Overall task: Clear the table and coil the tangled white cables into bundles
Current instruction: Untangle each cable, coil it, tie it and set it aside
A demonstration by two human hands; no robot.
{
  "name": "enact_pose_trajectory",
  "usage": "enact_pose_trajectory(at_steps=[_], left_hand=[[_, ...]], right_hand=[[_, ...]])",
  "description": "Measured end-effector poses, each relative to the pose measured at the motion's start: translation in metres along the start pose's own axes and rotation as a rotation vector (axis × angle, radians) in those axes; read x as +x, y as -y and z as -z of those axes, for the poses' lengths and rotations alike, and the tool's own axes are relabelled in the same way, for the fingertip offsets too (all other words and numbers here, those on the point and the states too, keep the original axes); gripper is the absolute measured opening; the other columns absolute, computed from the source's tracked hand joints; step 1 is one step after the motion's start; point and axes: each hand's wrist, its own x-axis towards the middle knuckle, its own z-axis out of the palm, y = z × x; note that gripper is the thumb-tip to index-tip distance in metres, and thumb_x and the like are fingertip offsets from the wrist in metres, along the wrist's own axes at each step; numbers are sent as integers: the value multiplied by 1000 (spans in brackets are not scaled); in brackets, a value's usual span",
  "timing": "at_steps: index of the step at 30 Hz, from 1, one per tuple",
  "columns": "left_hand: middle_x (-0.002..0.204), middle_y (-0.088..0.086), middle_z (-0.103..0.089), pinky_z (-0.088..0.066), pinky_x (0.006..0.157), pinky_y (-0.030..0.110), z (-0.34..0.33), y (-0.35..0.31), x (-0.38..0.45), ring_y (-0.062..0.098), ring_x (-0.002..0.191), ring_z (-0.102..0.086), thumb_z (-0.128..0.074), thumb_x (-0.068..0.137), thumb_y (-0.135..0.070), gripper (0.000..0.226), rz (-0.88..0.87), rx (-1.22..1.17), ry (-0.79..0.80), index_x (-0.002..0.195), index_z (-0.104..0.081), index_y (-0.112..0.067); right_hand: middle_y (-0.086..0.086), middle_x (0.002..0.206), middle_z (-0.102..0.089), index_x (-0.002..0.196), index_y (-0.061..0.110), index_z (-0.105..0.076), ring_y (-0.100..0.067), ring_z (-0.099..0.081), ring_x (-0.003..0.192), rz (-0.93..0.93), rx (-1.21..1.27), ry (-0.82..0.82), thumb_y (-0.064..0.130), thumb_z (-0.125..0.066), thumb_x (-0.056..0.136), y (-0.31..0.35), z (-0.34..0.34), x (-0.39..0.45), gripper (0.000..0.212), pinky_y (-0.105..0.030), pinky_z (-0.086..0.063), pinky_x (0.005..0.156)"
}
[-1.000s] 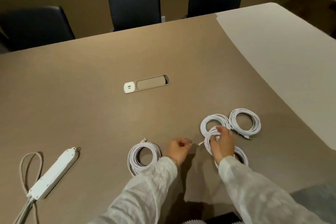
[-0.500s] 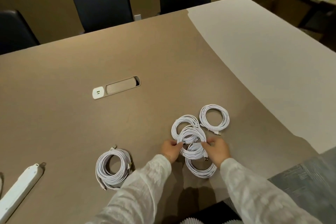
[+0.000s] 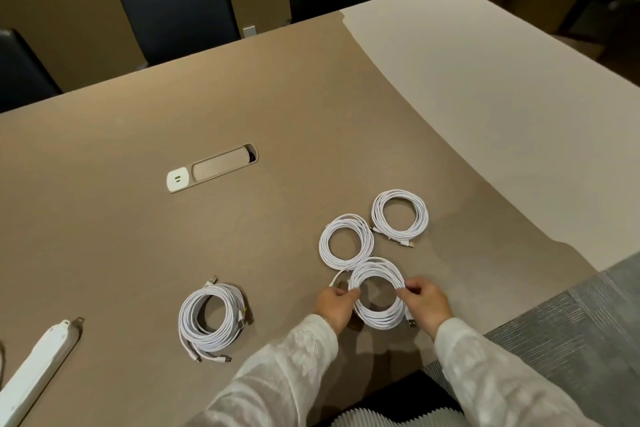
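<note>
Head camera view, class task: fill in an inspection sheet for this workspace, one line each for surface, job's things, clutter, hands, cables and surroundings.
Surface: brown table, partly sunlit, with a built-in socket panel.
Job's things: four coiled white bundles; held coil, middle coil, far coil, left coil.
Clutter: white power strip at the left edge.
Hands: left hand and right hand pinch the held coil's sides.
Cables: no loose tangle seen.
Surroundings: dark chairs behind the table.

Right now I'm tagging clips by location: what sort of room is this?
Probably a meeting room: a long table, dark chairs along its far edge, and a power outlet box set into the tabletop.
</note>
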Motion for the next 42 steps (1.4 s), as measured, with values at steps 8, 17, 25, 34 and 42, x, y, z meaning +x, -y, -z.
enact_pose_trajectory(at_steps=[8, 17, 25, 34, 42], left_hand=[[99, 11, -62, -48, 76, 31, 8, -3, -1, 23, 93, -58, -62, 94, -19, 9, 126, -172, 187, 92, -61, -10], [74, 7, -62, -44, 53, 21, 45, -35, -2, 14, 58, -53, -65, 91, -13, 6, -30, -412, 193, 87, -63, -9], [77, 0, -60, -44, 48, 12, 68, -65, 49, 7, 68, -52, -64, 92, -14, 6, -42, -287, 8, 88, -64, -10], [78, 9, -62, -47, 66, 28, 57, -60, 76, 23, 72, -58, -58, 89, -15, 10, 114, -350, 49, 89, -66, -8], [70, 5, -63, -52, 57, 28, 54, -96, 69, 19, 64, -60, -56, 92, -15, 13, 6, -489, 102, 88, -67, -7]], right_hand=[[-18, 95, -62, 94, 7, -53, -30, -58, 87, -118, 158, 14, -1, -71, 74, -2, 2, -1, 28, -36, -46, 80], [-12, 97, -65, 105, 5, -60, -28, -62, 88, 10, 316, 29, 4, -74, 75, 48, 8, -7, 33, -46, -50, 88], [-13, 106, -62, 121, -4, -59, -30, -60, 104, 34, 221, 85, 6, -75, 78, 96, -26, 48, 47, -43, -46, 99], [-9, 116, -55, 113, 13, -50, -21, -53, 103, -47, 338, 206, 8, -66, 86, 83, -38, 57, 32, -29, -40, 87], [-5, 104, -63, 105, 20, -57, -19, -62, 94, 72, 459, 149, 11, -71, 83, 102, -14, 65, 28, -25, -47, 71]])
